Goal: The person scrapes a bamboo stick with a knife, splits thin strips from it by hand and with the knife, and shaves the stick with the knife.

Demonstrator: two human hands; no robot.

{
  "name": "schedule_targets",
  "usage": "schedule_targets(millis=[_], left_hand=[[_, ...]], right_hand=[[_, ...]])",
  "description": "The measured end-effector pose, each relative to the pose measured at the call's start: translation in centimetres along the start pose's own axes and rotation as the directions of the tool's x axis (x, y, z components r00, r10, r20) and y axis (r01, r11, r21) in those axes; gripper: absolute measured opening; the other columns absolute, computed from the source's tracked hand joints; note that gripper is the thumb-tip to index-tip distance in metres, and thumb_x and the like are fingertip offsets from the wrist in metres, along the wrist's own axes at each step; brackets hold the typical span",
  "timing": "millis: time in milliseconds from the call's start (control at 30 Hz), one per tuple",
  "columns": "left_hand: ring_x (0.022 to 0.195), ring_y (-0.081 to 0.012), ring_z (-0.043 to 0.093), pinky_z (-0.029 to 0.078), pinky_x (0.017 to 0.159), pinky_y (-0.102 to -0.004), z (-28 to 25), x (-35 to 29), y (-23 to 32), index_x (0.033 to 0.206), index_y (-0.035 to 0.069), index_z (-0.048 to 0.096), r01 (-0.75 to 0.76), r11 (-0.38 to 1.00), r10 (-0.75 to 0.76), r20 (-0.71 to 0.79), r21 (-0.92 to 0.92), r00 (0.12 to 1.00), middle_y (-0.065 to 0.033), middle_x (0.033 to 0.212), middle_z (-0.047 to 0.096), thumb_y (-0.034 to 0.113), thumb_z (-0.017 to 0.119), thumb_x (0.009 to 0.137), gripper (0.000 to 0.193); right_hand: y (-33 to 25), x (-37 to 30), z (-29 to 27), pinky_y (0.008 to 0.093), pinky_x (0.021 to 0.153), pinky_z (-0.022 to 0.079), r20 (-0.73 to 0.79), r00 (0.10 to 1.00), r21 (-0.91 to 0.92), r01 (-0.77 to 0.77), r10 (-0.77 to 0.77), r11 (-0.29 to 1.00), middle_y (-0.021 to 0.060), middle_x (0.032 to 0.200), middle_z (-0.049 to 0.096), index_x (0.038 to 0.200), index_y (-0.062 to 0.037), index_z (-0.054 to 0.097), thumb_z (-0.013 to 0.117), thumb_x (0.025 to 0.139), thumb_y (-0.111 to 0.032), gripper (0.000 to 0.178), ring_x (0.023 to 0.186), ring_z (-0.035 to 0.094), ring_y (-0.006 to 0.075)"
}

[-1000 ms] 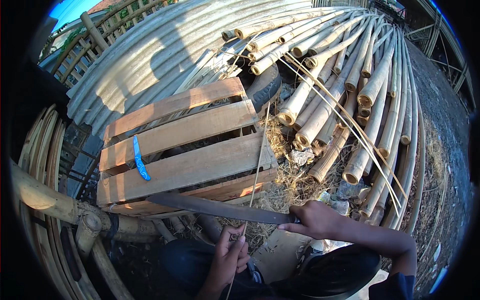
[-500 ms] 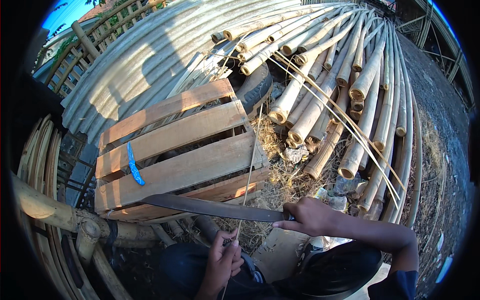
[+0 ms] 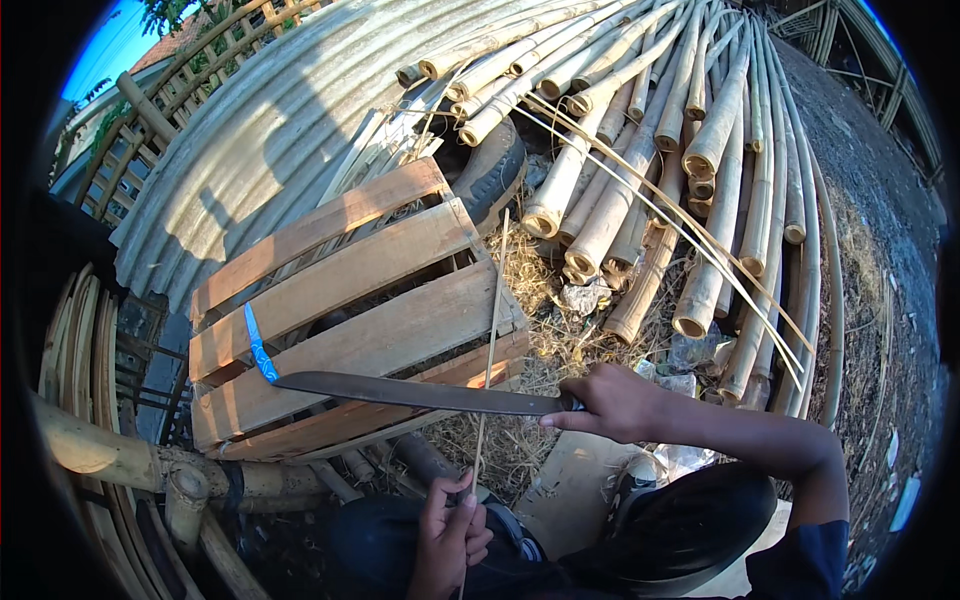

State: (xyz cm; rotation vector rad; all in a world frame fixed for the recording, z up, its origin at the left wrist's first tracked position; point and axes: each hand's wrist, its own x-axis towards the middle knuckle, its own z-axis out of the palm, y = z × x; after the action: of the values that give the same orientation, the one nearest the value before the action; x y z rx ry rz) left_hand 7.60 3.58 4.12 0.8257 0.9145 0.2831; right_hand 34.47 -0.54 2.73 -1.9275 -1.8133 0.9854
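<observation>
My right hand is closed round the handle of a machete, whose long dark blade points left across the front of a wooden crate. Between the fingers of my left hand is a thin bamboo strip, standing nearly upright and tilted a little right at its top. Blade and strip cross just above the left hand; whether they touch I cannot tell. A blue patterned piece lies on the crate's slats near the blade's tip.
Cut bamboo poles are piled beyond the crate, with long thin strips lying over them. An old tyre sits behind the crate, beside corrugated sheeting. A thick bamboo rail and bundled split bamboo stand at left.
The view has shifted slightly. The machete blade sits a little lower against the crate, its tip now by the blue piece. Both hands keep their holds; the strip stands slightly more upright.
</observation>
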Motion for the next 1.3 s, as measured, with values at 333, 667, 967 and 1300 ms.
schedule_targets(millis=[333,667,967,1300], left_hand=[[0.043,-0.0027,0.026,0.018,0.037,-0.0196,-0.1,0.0,0.0,0.120,0.012,0.038,0.011,0.998,-0.010,0.023,-0.062,1.000,0.0023,0.060,0.030,0.015,0.040,0.098,0.022],[0.039,-0.0034,0.026,0.023,0.035,-0.0182,0.2,0.0,-0.6,0.104,0.013,0.040,-0.089,0.993,0.092,-0.049,0.074,0.995,0.0031,0.059,0.032,0.022,0.045,0.098,0.012],[0.043,-0.0023,0.025,0.018,0.037,-0.0194,0.1,0.7,0.1,0.120,0.011,0.038,-0.068,0.997,0.069,-0.052,0.026,0.996,0.0028,0.060,0.031,0.013,0.040,0.098,0.022],[0.042,-0.0024,0.025,0.017,0.036,-0.0195,0.6,0.3,-0.7,0.117,0.010,0.038,-0.079,0.995,0.081,-0.040,0.054,0.996,0.0029,0.059,0.029,0.013,0.040,0.098,0.019]], right_hand=[[-0.5,-0.3,0.3,0.0461,0.060,0.049,-0.027,0.999,-0.095,-0.047,0.045,0.994,0.0160,0.050,0.052,0.079,0.0028,0.059,0.040,0.089,-0.062,0.068,0.054,0.059,0.0334],[-1.4,-0.5,1.4,0.0466,0.060,0.051,0.052,0.999,-0.236,0.012,0.000,0.972,0.0167,0.053,0.054,0.076,0.0022,0.057,0.037,0.088,-0.065,0.071,0.058,0.062,0.0343],[-2.1,-0.2,2.2,0.0449,0.056,0.051,-0.007,1.000,-0.199,0.022,-0.024,0.980,0.0146,0.050,0.053,0.077,0.0007,0.058,0.036,0.088,-0.065,0.070,0.054,0.061,0.0328],[-1.8,-0.5,1.4,0.0462,0.058,0.050,0.009,1.000,-0.242,0.005,-0.003,0.970,0.0155,0.051,0.052,0.074,0.0008,0.058,0.038,0.086,-0.067,0.072,0.056,0.061,0.0340]])
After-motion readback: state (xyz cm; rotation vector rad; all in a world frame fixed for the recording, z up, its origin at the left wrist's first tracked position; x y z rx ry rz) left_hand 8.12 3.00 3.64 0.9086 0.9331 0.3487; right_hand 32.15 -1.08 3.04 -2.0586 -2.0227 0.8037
